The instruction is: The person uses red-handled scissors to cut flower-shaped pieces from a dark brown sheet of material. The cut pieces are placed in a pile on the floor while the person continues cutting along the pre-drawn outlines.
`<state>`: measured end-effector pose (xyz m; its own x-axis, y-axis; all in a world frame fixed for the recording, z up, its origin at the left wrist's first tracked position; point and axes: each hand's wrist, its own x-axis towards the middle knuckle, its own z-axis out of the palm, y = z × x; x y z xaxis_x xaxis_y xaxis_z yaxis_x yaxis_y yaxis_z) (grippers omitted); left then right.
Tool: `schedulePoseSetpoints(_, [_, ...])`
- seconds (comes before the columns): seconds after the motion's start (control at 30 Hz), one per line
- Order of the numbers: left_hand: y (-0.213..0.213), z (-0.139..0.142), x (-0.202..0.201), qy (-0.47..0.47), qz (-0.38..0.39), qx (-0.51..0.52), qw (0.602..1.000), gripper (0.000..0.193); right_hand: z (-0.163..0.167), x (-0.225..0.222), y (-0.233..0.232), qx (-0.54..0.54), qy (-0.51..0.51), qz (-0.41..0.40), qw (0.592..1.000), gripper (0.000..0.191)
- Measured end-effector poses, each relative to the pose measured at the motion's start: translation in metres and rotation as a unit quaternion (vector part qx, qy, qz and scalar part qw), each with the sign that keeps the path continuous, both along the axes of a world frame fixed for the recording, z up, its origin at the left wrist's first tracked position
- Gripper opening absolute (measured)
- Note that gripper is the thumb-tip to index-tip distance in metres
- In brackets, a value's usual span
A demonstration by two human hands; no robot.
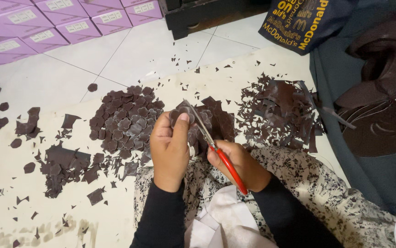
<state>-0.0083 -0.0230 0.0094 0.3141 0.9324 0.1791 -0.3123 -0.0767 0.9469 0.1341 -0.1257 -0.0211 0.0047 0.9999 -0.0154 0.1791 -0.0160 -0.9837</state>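
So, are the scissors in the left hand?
No, the red-handled scissors are in the right hand; the left hand holds a dark brown piece.

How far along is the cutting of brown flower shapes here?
Done: a pile of cut flower shapes lies on the floor, offcuts nearby. In hand: the left hand holds a brown piece while the right hand works red-handled scissors. Left: uncut brown pieces.

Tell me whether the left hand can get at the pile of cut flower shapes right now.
Probably not at once: the left hand is pinching a dark piece against the scissors. The pile of flower shapes lies just beside it, with nothing between.
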Motion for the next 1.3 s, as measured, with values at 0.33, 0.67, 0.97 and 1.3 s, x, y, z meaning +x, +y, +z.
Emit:
schedulePoseSetpoints(0.33, [-0.004,0.0,0.001,-0.025,-0.011,-0.03,0.999,0.013,0.0,0.005,-0.001,-0.004,-0.018,-0.005,1.0,0.053])
schedulePoseSetpoints(0.67, [-0.003,0.001,0.001,-0.029,0.007,-0.018,0.999,0.017,0.001,0.001,-0.002,0.006,-0.014,-0.006,1.0,0.054])
schedulePoseSetpoints(0.97, [-0.008,0.012,0.001,0.059,0.005,0.037,0.998,0.023,0.002,0.0,-0.003,-0.01,0.004,-0.006,1.0,0.05])
schedulePoseSetpoints(1.3, [-0.014,0.017,0.002,0.135,0.047,0.06,0.988,0.022,-0.001,0.004,-0.002,0.001,-0.012,0.004,1.0,0.053])
